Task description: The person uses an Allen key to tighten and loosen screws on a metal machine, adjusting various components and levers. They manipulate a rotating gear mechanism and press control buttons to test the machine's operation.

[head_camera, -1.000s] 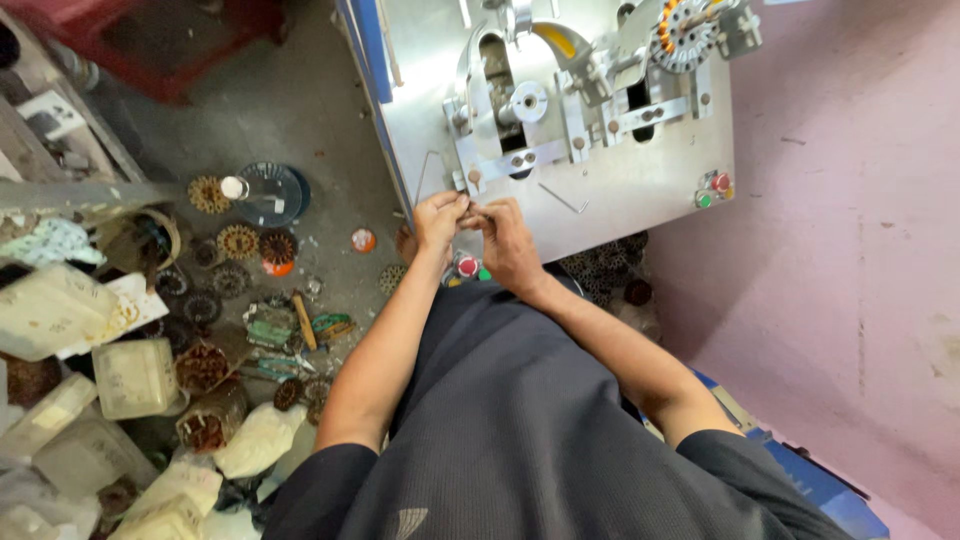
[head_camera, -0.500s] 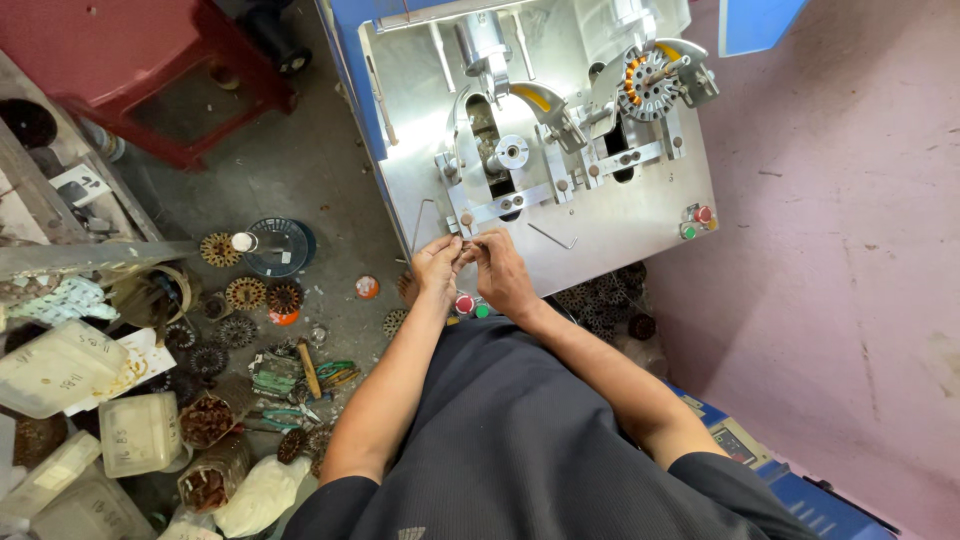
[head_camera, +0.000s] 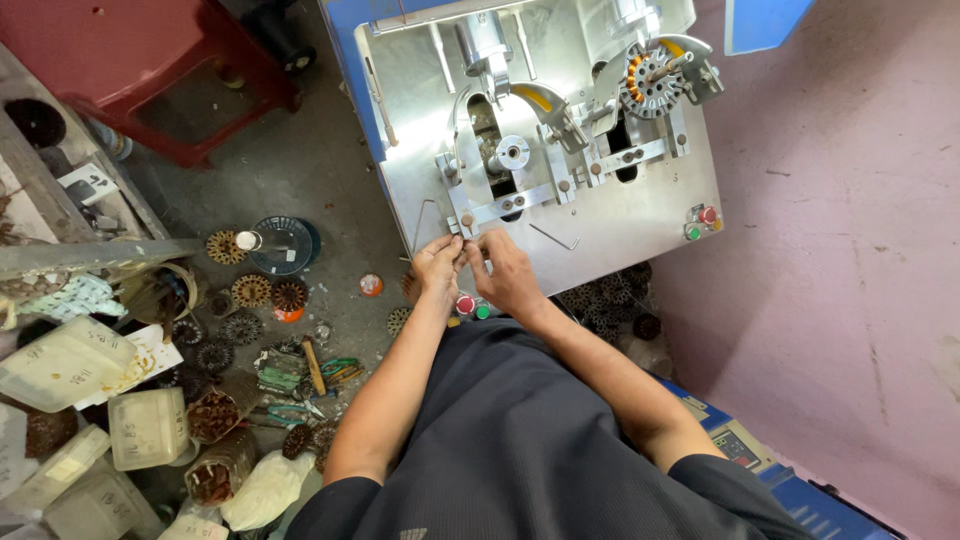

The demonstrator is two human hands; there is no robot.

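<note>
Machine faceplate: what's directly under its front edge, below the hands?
Under the metal faceplate edge, below the left hand and right hand, sit a red button and a green button. Dark wound stators lie on the floor. The forearms hide anything between.

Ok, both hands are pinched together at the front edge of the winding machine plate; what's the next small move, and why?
Probably hold the pinch and steady it first. The left hand and right hand meet fingertip to fingertip at the front edge of the metal plate; whatever they grip is too small to make out, so any pull should be slow.
</note>
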